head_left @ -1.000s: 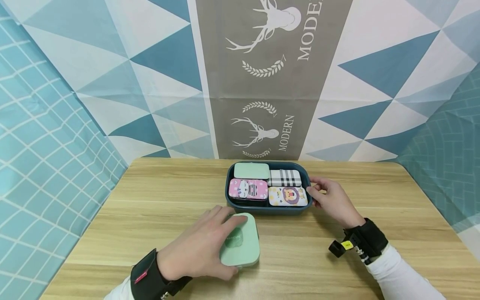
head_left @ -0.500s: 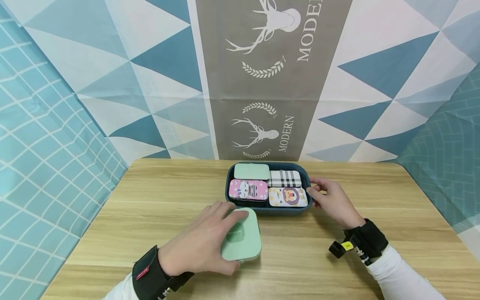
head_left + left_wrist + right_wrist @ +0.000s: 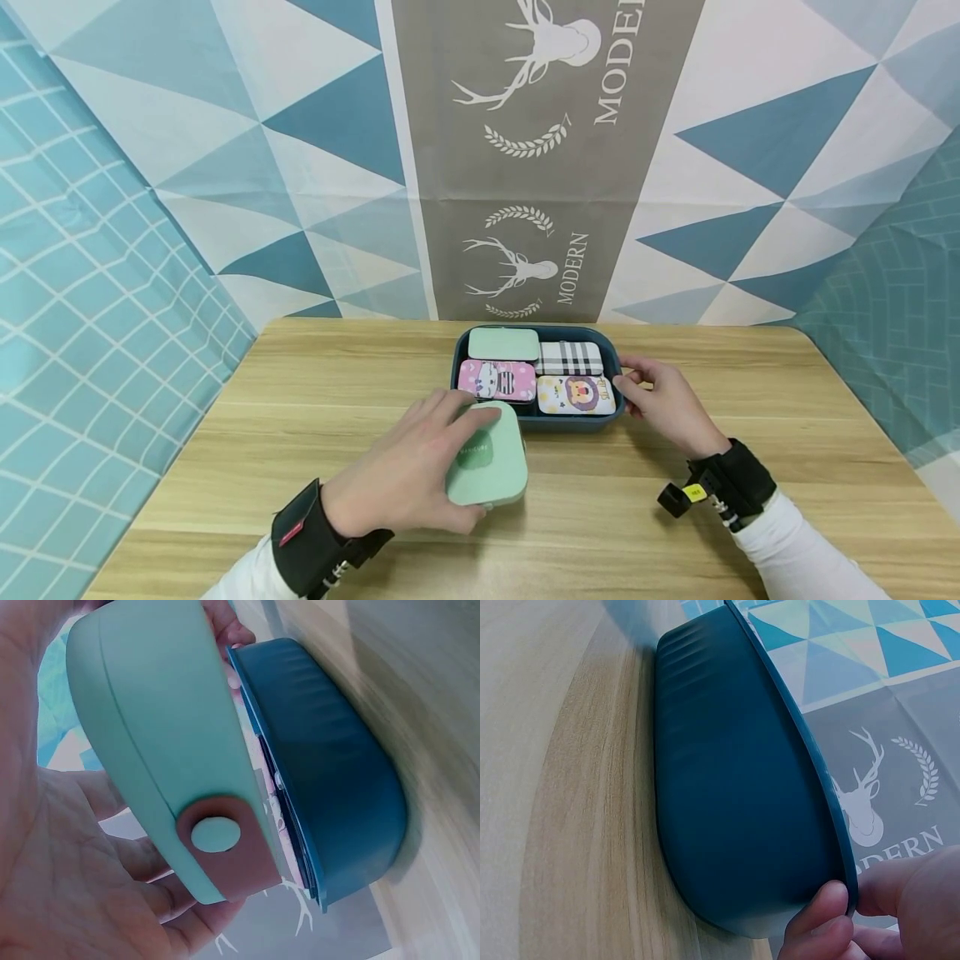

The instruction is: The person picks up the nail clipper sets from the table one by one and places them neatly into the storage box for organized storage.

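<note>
My left hand [image 3: 397,479] grips a mint-green case [image 3: 491,467] with rounded corners, held in the air by the front left of a dark blue bin [image 3: 570,423]. A brown strap [image 3: 247,866] with a round snap shows on the case in the left wrist view. My right hand [image 3: 667,404] pinches the bin's right rim between thumb and fingers. Inside the bin lie a mint-green tin [image 3: 503,343], a black-and-white plaid tin [image 3: 570,357], a pink cartoon tin [image 3: 497,377] and a lion-print tin [image 3: 576,394]. The case and left hand partly cover the bin's front left corner.
The bin stands at the back of a wooden table [image 3: 315,392], close to a patterned backdrop [image 3: 517,175] with deer heads and triangles. Blue gridded cloth [image 3: 97,317] borders the table's left side. Each wrist wears a black strap [image 3: 738,479].
The left hand has carried the green case away from me and slightly right, toward the bin, where it overlaps the front rim. The right hand and the bin have stayed in place.
</note>
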